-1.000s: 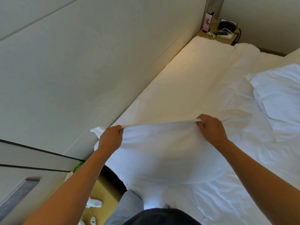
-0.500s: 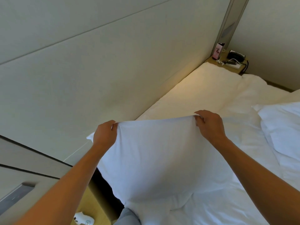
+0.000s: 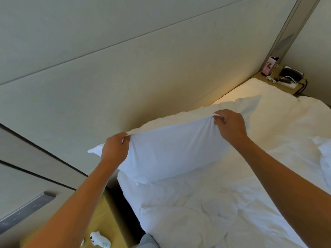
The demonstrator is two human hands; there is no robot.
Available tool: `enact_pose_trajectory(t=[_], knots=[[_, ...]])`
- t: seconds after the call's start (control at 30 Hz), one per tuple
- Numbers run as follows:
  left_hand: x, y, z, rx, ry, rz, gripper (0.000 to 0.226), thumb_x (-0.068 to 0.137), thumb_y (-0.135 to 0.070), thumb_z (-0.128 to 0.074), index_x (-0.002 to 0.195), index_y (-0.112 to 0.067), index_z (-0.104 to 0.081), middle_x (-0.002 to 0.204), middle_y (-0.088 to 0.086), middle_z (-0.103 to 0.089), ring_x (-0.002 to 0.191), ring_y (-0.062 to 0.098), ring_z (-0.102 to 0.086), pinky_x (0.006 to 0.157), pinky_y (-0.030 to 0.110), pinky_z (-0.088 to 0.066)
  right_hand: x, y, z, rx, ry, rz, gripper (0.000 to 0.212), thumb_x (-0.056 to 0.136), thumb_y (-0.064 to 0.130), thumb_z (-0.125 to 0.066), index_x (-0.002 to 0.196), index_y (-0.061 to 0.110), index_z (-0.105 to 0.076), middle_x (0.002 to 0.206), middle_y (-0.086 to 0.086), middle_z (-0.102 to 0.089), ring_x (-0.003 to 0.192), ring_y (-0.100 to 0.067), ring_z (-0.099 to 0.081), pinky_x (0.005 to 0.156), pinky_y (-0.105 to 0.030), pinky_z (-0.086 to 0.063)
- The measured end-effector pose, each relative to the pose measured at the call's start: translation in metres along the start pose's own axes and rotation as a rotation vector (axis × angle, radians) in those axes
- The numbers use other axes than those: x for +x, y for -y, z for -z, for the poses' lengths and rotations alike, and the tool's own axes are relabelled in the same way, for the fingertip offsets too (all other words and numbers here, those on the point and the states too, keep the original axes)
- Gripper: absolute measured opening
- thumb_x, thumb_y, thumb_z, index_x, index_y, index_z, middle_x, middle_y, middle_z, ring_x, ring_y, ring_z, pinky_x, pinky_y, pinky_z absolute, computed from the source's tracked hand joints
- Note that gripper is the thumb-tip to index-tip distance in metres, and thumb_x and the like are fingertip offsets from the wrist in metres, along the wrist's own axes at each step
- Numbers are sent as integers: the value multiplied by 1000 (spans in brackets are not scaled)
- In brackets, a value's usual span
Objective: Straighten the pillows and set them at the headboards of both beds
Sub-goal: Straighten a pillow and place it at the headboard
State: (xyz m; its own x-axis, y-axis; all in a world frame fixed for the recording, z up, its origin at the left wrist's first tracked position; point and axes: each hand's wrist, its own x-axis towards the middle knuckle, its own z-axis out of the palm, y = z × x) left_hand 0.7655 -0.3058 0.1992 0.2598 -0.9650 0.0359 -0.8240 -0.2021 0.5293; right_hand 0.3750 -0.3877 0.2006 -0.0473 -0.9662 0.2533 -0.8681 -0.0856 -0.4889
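Observation:
A white pillow lies along the padded headboard at the near left end of the bed. My left hand pinches its top edge near the left corner. My right hand pinches the same edge near the right corner. The pillow's bottom edge rests on the wrinkled white sheet, and its top leans toward the headboard. A second white pillow shows only partly at the right edge.
A wooden bedside table stands at lower left with a small white object on it. Another bedside table at the far corner carries a pink box, a phone and cables. A dark gap separates the near table from the mattress.
Both hands have carried the pillow up and forward, from over the near mattress edge to against the headboard. The view has tilted upward.

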Motion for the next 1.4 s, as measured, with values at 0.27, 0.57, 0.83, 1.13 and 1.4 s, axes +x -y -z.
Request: enact_pose_trajectory(t=[0.27, 0.57, 0.83, 1.13, 1.4], knots=[[-3, -18, -49, -34, 46, -7, 29, 106, -26, -45, 89, -16, -66, 75, 3, -68, 74, 28, -66, 71, 38, -54, 0, -48, -16, 51, 93, -174, 28, 106, 27, -62, 123, 11, -78, 123, -12, -78, 111, -33, -73, 101, -35, -53], [36, -35, -83, -93, 118, -49, 36, 104, -26, -47, 68, -19, -53, 58, -3, -54, 56, 17, -53, 54, 30, -41, 39, -79, -20, 83, 80, -286, 26, 105, 27, -58, 113, 16, -80, 106, -9, -80, 103, -30, -71, 96, -40, -57], [48, -4, -107, -115, 203, 48, 37, 105, -21, -48, 68, -22, -50, 55, -7, -47, 52, 9, -46, 52, 21, -33, 55, -70, -68, 64, 121, -280, 26, 103, 19, -58, 116, 12, -80, 117, -11, -78, 109, -33, -71, 91, -31, -52], [108, 1, -89, -191, 59, 81, 35, 103, -19, -48, 69, -13, -52, 55, -1, -47, 53, 18, -43, 53, 29, -37, 130, -40, -89, -16, 26, -186, 30, 106, 25, -54, 108, 11, -80, 106, -10, -78, 98, -30, -71, 85, -28, -49], [123, 21, -104, -163, 142, 154, 37, 104, -21, -47, 68, -13, -50, 55, -1, -47, 54, 20, -44, 50, 28, -34, 145, -23, -126, -38, 130, -218, 33, 109, 27, -53, 126, 12, -77, 126, -12, -76, 115, -33, -70, 100, -38, -53]])
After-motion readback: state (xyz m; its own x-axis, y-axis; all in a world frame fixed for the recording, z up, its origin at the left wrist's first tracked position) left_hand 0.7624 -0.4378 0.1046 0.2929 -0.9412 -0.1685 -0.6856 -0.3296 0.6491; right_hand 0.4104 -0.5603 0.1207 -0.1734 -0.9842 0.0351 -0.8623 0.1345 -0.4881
